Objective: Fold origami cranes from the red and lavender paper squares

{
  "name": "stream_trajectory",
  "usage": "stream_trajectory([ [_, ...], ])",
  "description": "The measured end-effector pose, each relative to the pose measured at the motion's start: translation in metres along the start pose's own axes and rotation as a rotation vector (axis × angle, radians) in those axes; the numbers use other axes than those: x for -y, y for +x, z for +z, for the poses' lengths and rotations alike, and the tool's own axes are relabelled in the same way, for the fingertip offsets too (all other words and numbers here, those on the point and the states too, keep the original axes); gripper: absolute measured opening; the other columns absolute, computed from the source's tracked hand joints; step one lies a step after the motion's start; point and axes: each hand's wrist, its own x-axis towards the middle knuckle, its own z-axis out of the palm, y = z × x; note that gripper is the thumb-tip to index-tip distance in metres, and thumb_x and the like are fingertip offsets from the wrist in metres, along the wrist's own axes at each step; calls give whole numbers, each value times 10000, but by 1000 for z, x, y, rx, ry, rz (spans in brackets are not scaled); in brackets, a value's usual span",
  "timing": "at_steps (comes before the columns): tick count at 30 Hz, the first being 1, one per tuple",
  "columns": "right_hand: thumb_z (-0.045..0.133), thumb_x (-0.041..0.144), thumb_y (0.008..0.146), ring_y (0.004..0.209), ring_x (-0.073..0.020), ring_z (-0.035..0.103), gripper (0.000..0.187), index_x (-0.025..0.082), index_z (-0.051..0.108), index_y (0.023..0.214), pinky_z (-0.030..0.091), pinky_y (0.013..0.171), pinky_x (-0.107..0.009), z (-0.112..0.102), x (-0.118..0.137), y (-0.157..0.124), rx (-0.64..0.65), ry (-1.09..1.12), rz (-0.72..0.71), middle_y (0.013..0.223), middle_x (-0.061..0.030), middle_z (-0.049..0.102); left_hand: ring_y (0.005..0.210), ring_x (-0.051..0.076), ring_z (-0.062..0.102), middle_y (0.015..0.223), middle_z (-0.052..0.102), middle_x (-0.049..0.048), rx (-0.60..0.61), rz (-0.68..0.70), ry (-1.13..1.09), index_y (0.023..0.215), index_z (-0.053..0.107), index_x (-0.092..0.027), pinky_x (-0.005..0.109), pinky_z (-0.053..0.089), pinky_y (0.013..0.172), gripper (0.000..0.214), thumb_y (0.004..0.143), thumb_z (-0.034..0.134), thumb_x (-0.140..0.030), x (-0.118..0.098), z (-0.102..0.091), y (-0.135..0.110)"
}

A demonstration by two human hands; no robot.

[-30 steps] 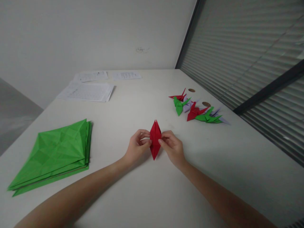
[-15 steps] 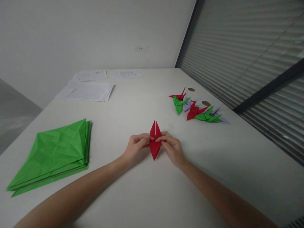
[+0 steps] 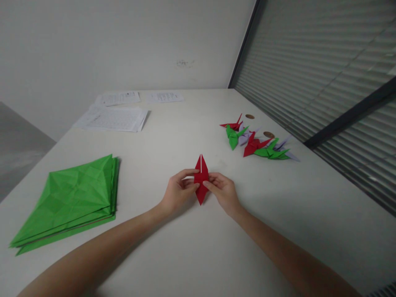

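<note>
A red folded paper piece (image 3: pixel 201 166), a narrow diamond with a slit down its upper half, lies on the white table (image 3: pixel 198 255) in front of me. My left hand (image 3: pixel 177 192) pinches its left side with thumb and fingers curled. My right hand (image 3: pixel 224 192) pinches the right side the same way, its fingertips meeting the left ones at the paper's middle. The lower tip of the paper pokes out below my fingers.
A stack of creased green paper sheets (image 3: pixel 69 200) lies at the left. Several folded paper cranes (image 3: pixel 255 142) in red, green and lilac sit at the right near the blinds, beside two brown discs (image 3: pixel 268 134). Printed white papers (image 3: pixel 113 117) lie at the far side.
My fingers have shifted over the red paper's middle. The piece looks narrower, with a slit showing in its upper half, and sits slightly higher on the table.
</note>
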Motion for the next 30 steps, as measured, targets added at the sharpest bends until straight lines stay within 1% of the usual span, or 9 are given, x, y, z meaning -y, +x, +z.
stream_trajectory([
  [3,824,408,615,601,-129,584,327,188,692,819,510,585,-267,-1,-1,0,-22,-19,-2,656,3,649,779,155,709,1001,691,59,-9,13,-21,1220,531,-207,253,566,687,616,656,774,-170,-1,0,0],
  [5,825,415,611,588,-128,577,331,191,698,818,509,574,-267,-1,-1,1,-35,-29,-14,633,11,637,772,154,705,974,696,58,-7,1,-21,1225,520,-203,266,565,702,632,655,792,-186,0,-1,2],
  [9,828,414,603,600,-134,597,331,197,693,815,533,601,-280,-1,-1,0,-50,-30,-24,647,8,653,733,166,685,871,726,93,17,-63,-4,960,653,-116,303,557,710,390,672,821,-319,6,-4,5],
  [12,822,402,612,621,-144,617,312,202,691,813,548,630,-297,-1,-2,0,-33,-24,-19,682,-4,677,698,177,677,810,732,100,40,-117,16,826,686,-102,311,547,674,370,676,820,-413,10,-5,6],
  [16,821,395,624,637,-150,627,311,202,695,832,546,636,-295,-1,-1,-1,-21,-15,-12,687,-6,679,651,160,660,757,728,78,43,-119,27,769,688,-113,294,528,639,363,663,825,-432,12,-6,6],
  [19,808,406,650,690,-159,652,304,201,701,847,551,683,-306,-1,-1,-2,36,8,15,746,-22,707,609,135,634,712,714,54,33,-108,26,725,674,-117,269,503,612,345,654,826,-419,10,-6,6],
  [21,799,416,662,706,-161,660,280,201,703,813,548,698,-308,0,-1,-2,78,19,44,772,-29,721,592,122,618,686,703,41,25,-105,31,700,664,-120,251,484,596,331,650,825,-404,9,-5,6],
  [25,795,434,665,634,-141,630,269,197,675,709,517,632,-282,0,-3,-3,84,7,68,709,-13,705,568,119,600,644,681,27,29,-111,47,650,637,-127,240,460,567,322,629,834,-381,7,-4,5],
  [30,782,489,669,566,-125,577,337,195,619,657,467,556,-263,-3,-5,-2,86,-27,62,635,9,655,549,115,593,622,674,26,39,-115,37,629,629,-126,242,460,558,353,616,843,-407,8,-4,5],
])
